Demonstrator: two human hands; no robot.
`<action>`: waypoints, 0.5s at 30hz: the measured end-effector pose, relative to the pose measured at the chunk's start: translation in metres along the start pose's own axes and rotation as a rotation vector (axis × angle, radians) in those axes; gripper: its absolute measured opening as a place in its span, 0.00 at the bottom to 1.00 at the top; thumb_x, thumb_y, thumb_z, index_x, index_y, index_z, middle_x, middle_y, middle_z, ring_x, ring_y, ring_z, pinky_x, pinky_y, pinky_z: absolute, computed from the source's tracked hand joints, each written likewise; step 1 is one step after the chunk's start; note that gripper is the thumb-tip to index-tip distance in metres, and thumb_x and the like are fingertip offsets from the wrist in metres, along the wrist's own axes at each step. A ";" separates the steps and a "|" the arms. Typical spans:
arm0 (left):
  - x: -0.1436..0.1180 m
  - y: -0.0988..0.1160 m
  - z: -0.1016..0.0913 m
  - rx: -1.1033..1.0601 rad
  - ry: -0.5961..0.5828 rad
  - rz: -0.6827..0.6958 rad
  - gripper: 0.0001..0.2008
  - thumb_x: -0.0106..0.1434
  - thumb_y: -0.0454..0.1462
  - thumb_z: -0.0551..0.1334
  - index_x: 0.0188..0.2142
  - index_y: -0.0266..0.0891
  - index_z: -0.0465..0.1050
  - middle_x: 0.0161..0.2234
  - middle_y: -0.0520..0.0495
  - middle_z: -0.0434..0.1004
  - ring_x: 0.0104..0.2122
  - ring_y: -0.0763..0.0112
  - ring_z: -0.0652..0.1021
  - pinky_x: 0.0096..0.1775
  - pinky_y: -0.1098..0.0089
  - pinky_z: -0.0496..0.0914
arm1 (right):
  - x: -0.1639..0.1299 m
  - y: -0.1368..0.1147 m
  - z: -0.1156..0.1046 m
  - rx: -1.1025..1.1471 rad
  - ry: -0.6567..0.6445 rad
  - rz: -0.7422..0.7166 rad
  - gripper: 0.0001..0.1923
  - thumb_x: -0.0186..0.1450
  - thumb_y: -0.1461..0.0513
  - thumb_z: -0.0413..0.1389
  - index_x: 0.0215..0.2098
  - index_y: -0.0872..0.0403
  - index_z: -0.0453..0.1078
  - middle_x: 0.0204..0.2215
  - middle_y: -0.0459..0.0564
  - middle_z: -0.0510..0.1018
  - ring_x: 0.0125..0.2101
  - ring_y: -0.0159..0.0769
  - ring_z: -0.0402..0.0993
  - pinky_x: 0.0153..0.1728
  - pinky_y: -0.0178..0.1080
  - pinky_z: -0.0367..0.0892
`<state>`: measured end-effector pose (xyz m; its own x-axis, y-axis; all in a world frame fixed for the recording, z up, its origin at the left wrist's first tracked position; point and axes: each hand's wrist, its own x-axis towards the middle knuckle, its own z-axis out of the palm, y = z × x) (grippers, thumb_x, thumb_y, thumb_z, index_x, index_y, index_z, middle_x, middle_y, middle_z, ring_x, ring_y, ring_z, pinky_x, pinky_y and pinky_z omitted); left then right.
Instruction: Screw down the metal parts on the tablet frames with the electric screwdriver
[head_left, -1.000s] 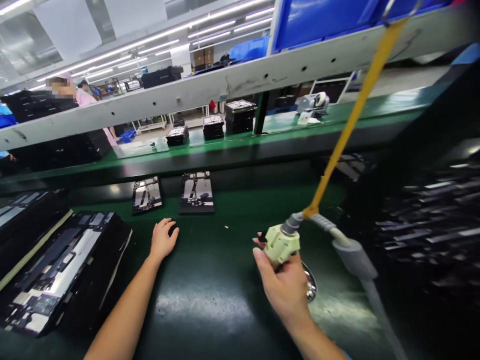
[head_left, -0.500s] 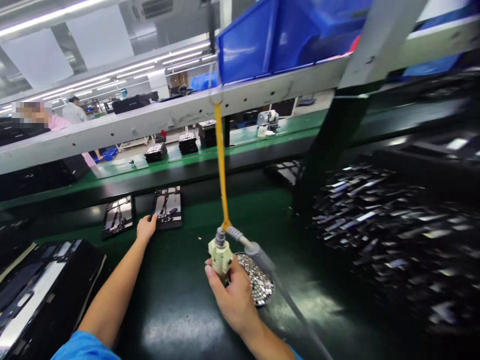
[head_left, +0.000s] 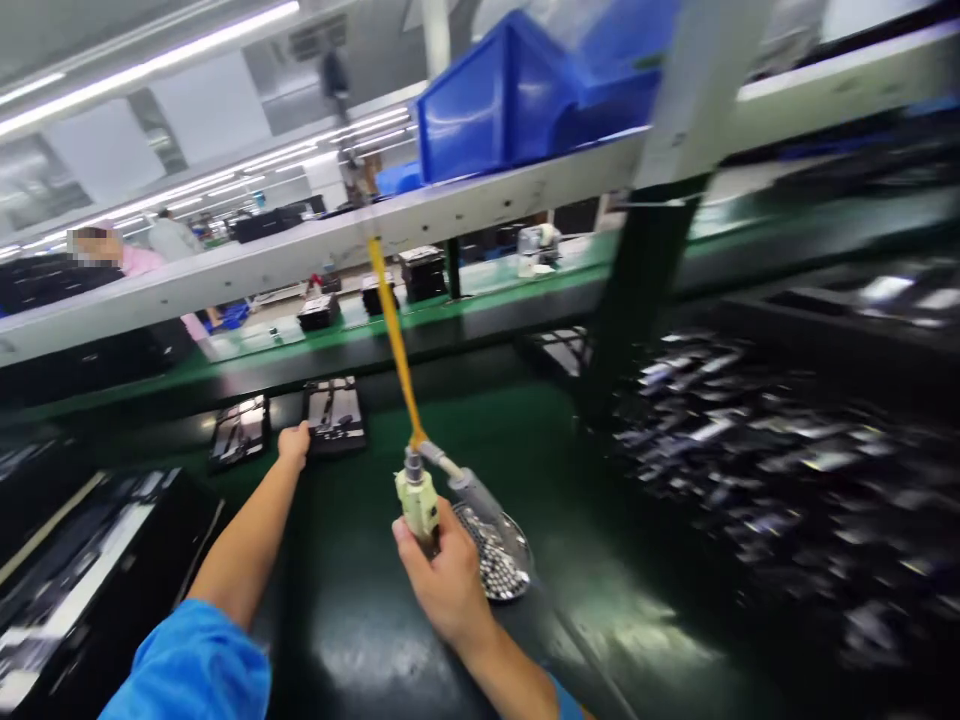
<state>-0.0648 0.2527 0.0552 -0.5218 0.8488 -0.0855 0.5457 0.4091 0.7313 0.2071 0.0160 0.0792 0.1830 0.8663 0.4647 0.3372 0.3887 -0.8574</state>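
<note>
Factory lighting strips run above a long green surface (head_left: 465,420) with a grey rail (head_left: 300,255) overhead. No brand, label or writing is legible; motion blur covers most of the view.

Right hand (head_left: 448,580): fingers closed around the pale electric screwdriver (head_left: 418,500), held upright at the centre of the view. A yellow cord (head_left: 394,330) rises from its top toward 11 o'clock, and a grey cable (head_left: 469,488) leaves toward 4 o'clock.

Containers: a shallow metal dish (head_left: 517,560) sits just beside the right hand at 3 o'clock and holds a heap of small silvery screws (head_left: 491,570). Blue bins (head_left: 510,110) stand on the rail at 12 o'clock; contents not visible.

Left hand (head_left: 294,442): extended toward 10 o'clock, touching the edge of a dark device tray (head_left: 334,415). Whether its fingers grip the tray cannot be determined. A second tray (head_left: 240,432) lies just beside it at 9 o'clock.

Blurred dark stacked parts (head_left: 787,450) fill the 3 o'clock side.
</note>
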 end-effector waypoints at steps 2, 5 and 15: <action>-0.005 -0.001 0.001 -0.124 0.031 -0.009 0.20 0.71 0.45 0.64 0.57 0.37 0.72 0.55 0.42 0.75 0.51 0.57 0.78 0.50 0.53 0.77 | 0.002 0.007 0.001 0.004 0.001 0.013 0.16 0.67 0.51 0.57 0.45 0.53 0.74 0.32 0.50 0.83 0.31 0.41 0.79 0.35 0.39 0.73; -0.011 -0.009 -0.004 -0.296 0.078 -0.025 0.19 0.72 0.44 0.64 0.58 0.37 0.71 0.56 0.40 0.74 0.51 0.59 0.78 0.51 0.53 0.77 | 0.008 0.018 0.004 -0.001 0.000 0.063 0.19 0.65 0.46 0.58 0.43 0.51 0.74 0.31 0.50 0.83 0.30 0.44 0.80 0.36 0.43 0.73; -0.154 -0.106 -0.038 -0.599 -0.118 -0.054 0.18 0.72 0.47 0.63 0.55 0.38 0.70 0.40 0.47 0.78 0.34 0.69 0.79 0.36 0.68 0.75 | 0.015 0.023 0.005 -0.029 0.046 0.204 0.28 0.63 0.43 0.59 0.52 0.52 0.69 0.45 0.58 0.80 0.44 0.57 0.78 0.48 0.55 0.70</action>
<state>-0.0673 0.0653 0.0163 -0.4439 0.8774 -0.1822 0.0397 0.2223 0.9742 0.2129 0.0392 0.0652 0.2923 0.9105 0.2925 0.3152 0.1971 -0.9283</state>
